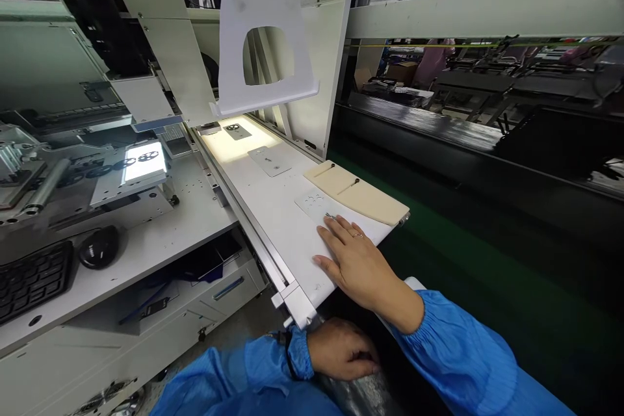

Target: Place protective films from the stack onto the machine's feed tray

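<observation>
My right hand (355,259) lies flat and open on the end of a white conveyor belt (273,214), its fingertips on the near edge of a thin white perforated plate (314,203). Two similar plates lie farther up the belt, one (270,160) in the middle and one (237,131) under a bright lamp. My left hand (341,348) rests low by the belt's near end, fingers curled closed; whether it holds anything is hidden. Both arms wear blue sleeves.
A beige pad (358,193) lies along the belt's right edge. A white guard with a cut-out (266,55) hangs over the belt. At left stand a machine table with a lit fixture (143,162), a black keyboard (32,279) and a mouse (99,247). A dark green conveyor (487,273) runs on the right.
</observation>
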{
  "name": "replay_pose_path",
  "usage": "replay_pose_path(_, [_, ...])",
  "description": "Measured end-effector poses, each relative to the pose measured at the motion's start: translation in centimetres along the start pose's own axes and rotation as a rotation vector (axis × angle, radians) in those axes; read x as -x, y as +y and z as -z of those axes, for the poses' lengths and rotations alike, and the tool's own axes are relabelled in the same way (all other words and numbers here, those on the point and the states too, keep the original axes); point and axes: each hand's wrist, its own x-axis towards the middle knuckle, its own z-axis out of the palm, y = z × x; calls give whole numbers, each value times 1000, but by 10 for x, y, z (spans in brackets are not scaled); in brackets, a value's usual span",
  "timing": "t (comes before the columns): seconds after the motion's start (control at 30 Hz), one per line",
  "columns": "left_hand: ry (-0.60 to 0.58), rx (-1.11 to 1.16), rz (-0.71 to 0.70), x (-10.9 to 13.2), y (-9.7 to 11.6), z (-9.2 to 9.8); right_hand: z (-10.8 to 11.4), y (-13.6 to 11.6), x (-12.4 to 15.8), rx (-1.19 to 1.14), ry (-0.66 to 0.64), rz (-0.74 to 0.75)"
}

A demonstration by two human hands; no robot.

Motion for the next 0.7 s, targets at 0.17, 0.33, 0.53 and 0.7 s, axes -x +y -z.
replay_pose_path(0.17, [-4, -10, -2, 0, 3, 2, -2, -2, 0, 8, 15, -7])
replay_pose_path(0.33, [6, -2, -1, 1, 1, 0, -4, -1, 0, 34, 54, 9])
replay_pose_path(0.53, [24, 17, 3, 2, -1, -3, 5, -2, 25, 80, 156, 65])
replay_pose_path(0.7, [40, 33, -19, 3, -2, -4, 12, 5, 84, 167, 400, 199])
